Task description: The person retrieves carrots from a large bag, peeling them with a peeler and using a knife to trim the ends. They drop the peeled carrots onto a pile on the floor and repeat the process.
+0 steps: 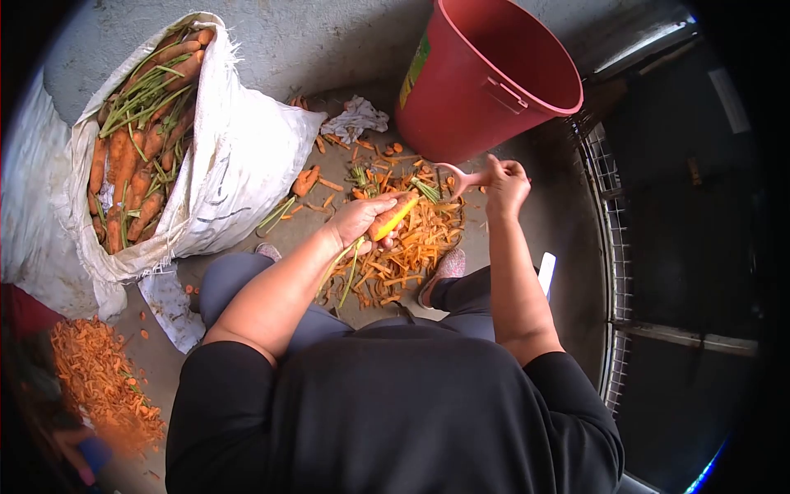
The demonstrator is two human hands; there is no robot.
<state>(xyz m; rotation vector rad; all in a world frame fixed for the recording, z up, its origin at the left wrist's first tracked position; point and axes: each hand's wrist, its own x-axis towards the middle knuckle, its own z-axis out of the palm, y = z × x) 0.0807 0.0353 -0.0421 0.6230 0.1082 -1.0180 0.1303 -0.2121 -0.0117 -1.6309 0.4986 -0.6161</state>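
Note:
My left hand (362,219) is closed around a carrot (394,217) with green stems hanging below it. A bright yellow-orange strip along its side is bare of skin, while darker skin still covers the upper part. To the right, my right hand (506,191) grips the handle of a pink Y-shaped peeler (466,179). The peeler's head points left toward the carrot, with a gap between them. Under both hands, a heap of carrot peelings (424,239) lies on the floor between my feet.
An open white sack (255,148) full of carrots (127,165) leans at the left. A large red bucket (461,107) stands ahead. Another peelings pile (103,379) lies lower left, near part of another person. Metal mesh (605,173) runs along the right.

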